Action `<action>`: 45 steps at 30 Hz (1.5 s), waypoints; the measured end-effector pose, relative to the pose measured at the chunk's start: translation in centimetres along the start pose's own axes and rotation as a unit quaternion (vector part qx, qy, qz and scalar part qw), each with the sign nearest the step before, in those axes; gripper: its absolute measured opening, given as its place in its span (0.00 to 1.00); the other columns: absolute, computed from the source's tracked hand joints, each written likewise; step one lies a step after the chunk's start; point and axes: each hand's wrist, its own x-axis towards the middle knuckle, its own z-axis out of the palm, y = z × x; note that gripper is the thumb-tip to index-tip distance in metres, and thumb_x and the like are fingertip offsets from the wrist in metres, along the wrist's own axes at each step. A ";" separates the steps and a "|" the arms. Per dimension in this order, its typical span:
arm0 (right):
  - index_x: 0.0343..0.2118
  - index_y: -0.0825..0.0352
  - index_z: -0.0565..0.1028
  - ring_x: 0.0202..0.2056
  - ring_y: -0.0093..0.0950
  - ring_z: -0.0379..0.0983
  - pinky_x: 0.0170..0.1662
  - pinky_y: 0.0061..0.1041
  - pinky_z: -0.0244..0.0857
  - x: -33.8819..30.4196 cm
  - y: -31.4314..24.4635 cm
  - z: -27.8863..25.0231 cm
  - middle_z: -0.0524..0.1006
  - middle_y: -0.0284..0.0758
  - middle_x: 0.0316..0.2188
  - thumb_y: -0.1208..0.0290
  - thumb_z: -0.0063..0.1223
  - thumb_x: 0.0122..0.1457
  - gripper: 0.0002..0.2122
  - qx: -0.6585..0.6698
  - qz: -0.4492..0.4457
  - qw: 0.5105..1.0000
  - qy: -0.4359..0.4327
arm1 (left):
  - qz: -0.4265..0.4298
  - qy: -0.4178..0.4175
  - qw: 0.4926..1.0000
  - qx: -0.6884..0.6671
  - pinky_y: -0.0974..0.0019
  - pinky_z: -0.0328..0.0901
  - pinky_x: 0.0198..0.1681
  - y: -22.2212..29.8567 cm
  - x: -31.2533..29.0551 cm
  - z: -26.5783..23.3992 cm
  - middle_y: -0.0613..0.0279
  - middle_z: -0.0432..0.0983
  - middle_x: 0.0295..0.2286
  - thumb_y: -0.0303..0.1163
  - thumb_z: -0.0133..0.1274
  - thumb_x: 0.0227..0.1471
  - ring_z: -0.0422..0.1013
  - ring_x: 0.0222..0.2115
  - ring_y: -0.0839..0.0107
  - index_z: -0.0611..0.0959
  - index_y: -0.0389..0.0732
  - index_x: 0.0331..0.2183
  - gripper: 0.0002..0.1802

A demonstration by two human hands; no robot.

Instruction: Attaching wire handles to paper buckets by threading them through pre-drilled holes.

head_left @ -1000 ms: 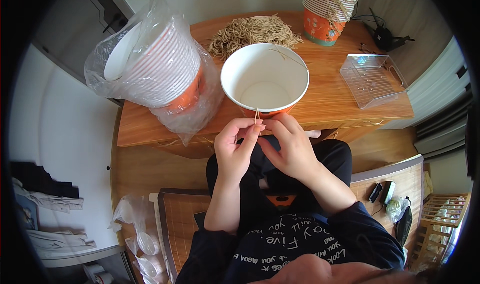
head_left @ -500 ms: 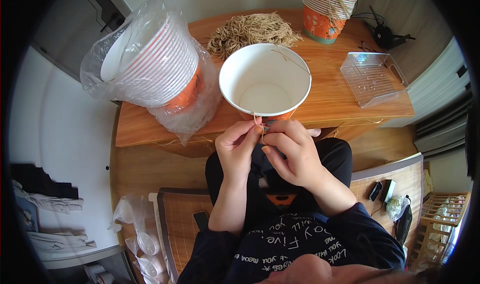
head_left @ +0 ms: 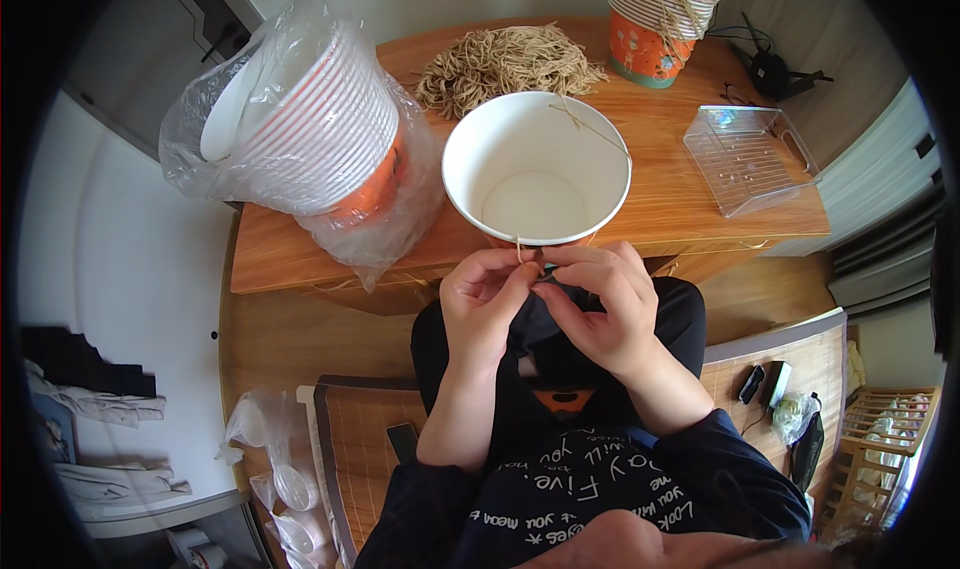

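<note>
A large round paper bucket [head_left: 535,201], white inside with an orange outer wall, is at the table's front edge. Against its near side, my left hand [head_left: 482,294] pinches a thin straw-coloured cord [head_left: 519,245], whose short end sticks up by the rim. My right hand [head_left: 610,299] has its thumb and forefinger closed on the same cord, fingertips almost touching the left ones. The bit of cord between the fingers is mostly hidden. More cord runs from the bucket's far inner wall over its right rim.
A tangled heap of cords [head_left: 510,66] lies behind the bucket. To the left leans a plastic-wrapped stack of buckets [head_left: 320,119]; another stack [head_left: 655,44] stands at the back right. A clear plastic tray [head_left: 750,164] rests on the wooden table [head_left: 640,169], near a black cable [head_left: 770,69].
The bucket has shifted slightly towards me and to the right. Both hands have moved a little to the right, still pinching the cord, and the right wrist has turned slightly.
</note>
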 end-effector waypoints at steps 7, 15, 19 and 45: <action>0.30 0.62 0.78 0.30 0.26 0.73 0.32 0.23 0.67 0.0 -0.1 0.4 0.83 0.27 0.34 0.81 0.69 0.40 0.14 -0.043 -0.034 0.998 0.036 | 0.005 -0.007 1.000 0.017 0.73 0.71 0.43 -0.1 -0.1 -0.1 0.57 0.82 0.37 0.16 0.56 0.56 0.77 0.36 0.76 0.82 0.30 0.40 0.08; 0.31 0.64 0.78 0.30 0.27 0.72 0.34 0.23 0.67 -0.4 -0.5 0.3 0.84 0.29 0.32 0.85 0.66 0.45 0.11 0.053 0.074 0.996 0.011 | 0.005 -0.046 0.999 -0.022 0.70 0.71 0.44 -0.6 -0.7 -0.9 0.54 0.81 0.39 0.18 0.56 0.56 0.77 0.38 0.73 0.80 0.30 0.44 0.12; 0.32 0.68 0.72 0.37 0.22 0.76 0.36 0.19 0.70 -1.0 -0.2 -0.1 0.81 0.37 0.34 0.86 0.60 0.54 0.08 0.151 0.141 0.978 -0.038 | 0.044 -0.071 0.996 0.027 0.68 0.72 0.46 -0.7 -0.8 -0.7 0.53 0.81 0.39 0.17 0.60 0.54 0.78 0.40 0.70 0.79 0.29 0.46 0.16; 0.33 0.70 0.73 0.40 0.26 0.79 0.45 0.22 0.74 -1.3 -0.3 1.1 0.82 0.41 0.37 0.85 0.60 0.57 0.06 0.387 0.249 0.888 0.014 | 0.087 -0.018 0.995 0.044 0.75 0.71 0.40 -1.5 -1.1 -0.7 0.56 0.81 0.38 0.19 0.61 0.53 0.78 0.36 0.74 0.82 0.30 0.40 0.11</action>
